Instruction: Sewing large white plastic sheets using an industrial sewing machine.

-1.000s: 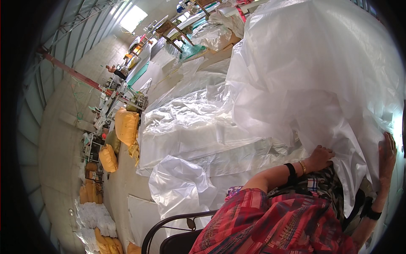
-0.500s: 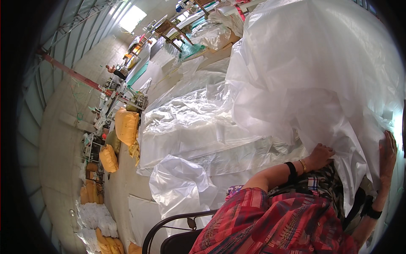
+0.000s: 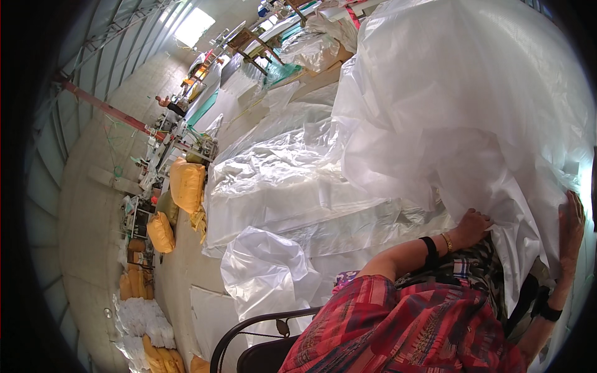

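Workshop hall, ribbed metal panels (image 3: 46, 217) at far left, a bright window (image 3: 194, 28) up top. Your left hand (image 3: 471, 229) sits low in your lap area, fingers curled in, closed on the near edge of a big translucent white plastic sheet (image 3: 448, 105). Your right hand (image 3: 569, 233) lies along the sheet's right side, fingers long and straight; thumb hidden, so I can't tell whether it pinches. The sheet billows up and away from you, filling the upper right. Left of it, more crumpled clear film (image 3: 273, 171) lies spread out. Nearer you, a bunched white sheet (image 3: 264, 264) beside the dark chair armrest (image 3: 261, 318). Farther left, two plump yellow sacks (image 3: 186, 186) near each other.
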{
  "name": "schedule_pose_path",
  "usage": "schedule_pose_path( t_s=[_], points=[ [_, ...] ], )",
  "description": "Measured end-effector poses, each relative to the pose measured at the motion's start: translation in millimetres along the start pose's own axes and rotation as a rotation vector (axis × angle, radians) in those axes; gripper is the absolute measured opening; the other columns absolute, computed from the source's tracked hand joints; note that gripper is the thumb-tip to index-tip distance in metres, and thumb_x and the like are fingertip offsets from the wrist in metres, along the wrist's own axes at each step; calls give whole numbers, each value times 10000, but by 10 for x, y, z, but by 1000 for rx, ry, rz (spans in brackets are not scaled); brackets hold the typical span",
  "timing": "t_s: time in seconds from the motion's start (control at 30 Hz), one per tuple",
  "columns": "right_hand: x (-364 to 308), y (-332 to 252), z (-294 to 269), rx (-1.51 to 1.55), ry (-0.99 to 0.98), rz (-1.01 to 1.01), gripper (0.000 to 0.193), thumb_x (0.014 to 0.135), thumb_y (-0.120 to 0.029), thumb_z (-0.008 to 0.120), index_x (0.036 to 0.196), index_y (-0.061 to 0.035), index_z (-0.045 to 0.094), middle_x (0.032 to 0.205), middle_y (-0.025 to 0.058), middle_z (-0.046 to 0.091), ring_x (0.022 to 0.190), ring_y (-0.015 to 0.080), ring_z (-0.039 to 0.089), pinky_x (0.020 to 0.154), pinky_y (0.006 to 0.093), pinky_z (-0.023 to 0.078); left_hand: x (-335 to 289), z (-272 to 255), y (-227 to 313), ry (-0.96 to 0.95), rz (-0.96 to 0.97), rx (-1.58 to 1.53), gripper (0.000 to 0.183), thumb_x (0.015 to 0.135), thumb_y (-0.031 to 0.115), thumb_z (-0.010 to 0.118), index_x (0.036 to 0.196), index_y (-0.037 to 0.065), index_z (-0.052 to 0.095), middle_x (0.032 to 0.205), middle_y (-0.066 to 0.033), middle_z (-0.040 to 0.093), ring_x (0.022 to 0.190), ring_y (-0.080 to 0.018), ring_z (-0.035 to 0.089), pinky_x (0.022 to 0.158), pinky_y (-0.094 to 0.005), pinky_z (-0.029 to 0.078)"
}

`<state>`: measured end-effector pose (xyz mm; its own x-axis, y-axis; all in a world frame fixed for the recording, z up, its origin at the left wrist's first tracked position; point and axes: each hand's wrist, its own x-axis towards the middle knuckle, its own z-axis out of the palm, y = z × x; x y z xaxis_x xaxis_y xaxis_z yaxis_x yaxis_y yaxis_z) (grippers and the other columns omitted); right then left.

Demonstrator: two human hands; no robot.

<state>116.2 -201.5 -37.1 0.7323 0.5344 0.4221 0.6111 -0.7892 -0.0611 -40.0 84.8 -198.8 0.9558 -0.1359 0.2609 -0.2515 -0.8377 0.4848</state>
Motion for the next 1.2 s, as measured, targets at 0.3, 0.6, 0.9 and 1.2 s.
schedule_pose_path(
  t_s=[0.3, 0.6, 0.9, 1.2],
  points=[
    [-10, 27, 15, -9, 14, 1, 526, 875, -53, 595, 1388, -52, 478, 1400, 152, 497, 1310, 317, 449, 1116, 410, 335, 21, 13, 7, -7, 16, 50, 272, 743, 201, 693, 1003, 127, 677, 947, -59, 651, 935, -250, 625, 885, -401, 408],
    [-5, 25, -7, 17, 2, -14, 522, 881, -57, 593, 1389, -55, 478, 1398, 154, 497, 1309, 316, 449, 1115, 410, 336, 39, 81, -12, -33, 20, 101, 263, 727, 132, 651, 987, 110, 686, 936, -52, 664, 913, -241, 631, 907, -388, 404],
    [23, 54, 31, -2, 5, -28, 507, 896, -82, 587, 1391, -58, 478, 1400, 155, 495, 1306, 318, 451, 1111, 411, 340, 66, 76, -30, -55, -1, 122, 261, 738, 90, 608, 987, 105, 685, 947, -71, 667, 920, -244, 630, 895, -384, 403],
    [-104, 67, -47, -11, 5, 23, 511, 869, -51, 600, 1369, -56, 497, 1382, 155, 512, 1302, 317, 457, 1107, 411, 346, 56, 230, 15, 34, 94, 175, 221, 725, 64, 541, 914, 92, 650, 895, -96, 647, 916, -281, 617, 973, -467, 374]
  ],
)
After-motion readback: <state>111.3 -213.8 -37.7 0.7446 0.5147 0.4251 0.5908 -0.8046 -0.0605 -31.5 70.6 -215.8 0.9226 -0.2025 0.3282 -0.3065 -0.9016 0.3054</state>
